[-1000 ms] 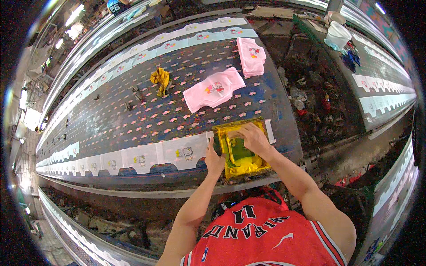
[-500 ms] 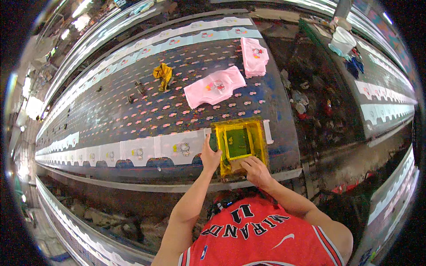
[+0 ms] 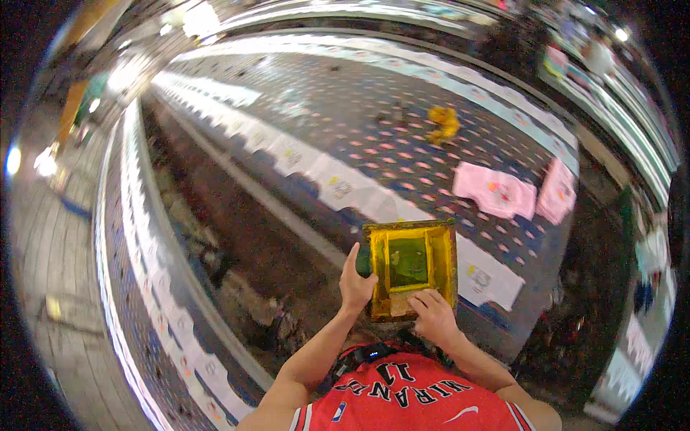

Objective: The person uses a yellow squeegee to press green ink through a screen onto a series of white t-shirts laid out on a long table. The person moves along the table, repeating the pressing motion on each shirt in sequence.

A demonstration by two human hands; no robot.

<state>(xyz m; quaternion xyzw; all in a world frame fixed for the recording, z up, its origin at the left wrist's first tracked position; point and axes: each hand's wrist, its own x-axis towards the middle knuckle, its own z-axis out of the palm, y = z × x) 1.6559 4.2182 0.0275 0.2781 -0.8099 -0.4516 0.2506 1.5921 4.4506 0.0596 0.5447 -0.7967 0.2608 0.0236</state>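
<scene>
A yellow-stained screen printing frame [image 3: 451, 280], with a green mesh panel [image 3: 408, 262] inside, is in front of my chest over the near table edge. My left hand [image 3: 356, 286] grips its left side, beside a dark green patch; some fingers are hidden behind it. My right hand [image 3: 434, 316] is closed at the frame's lower edge, on a tan squeegee [image 3: 399, 303] that lies against the inside of the frame. Right of the frame, a white fabric piece [image 3: 490, 275] bears a small printed figure. More white pieces [image 3: 340, 185] run in a row to the left.
Pink printed fabric pieces [image 3: 494, 189] and a folded pink stack [image 3: 555, 192] lie on the dark, pink-spotted table [image 3: 496, 233]. A crumpled yellow cloth [image 3: 443, 125] sits farther back. Another long table [image 3: 154, 309] with white pieces stands to the left across a dark gap.
The view has turned left. The screen printing frame has come away from its place at the row's right end, uncovering a printed white piece. Both hands keep their hold.
</scene>
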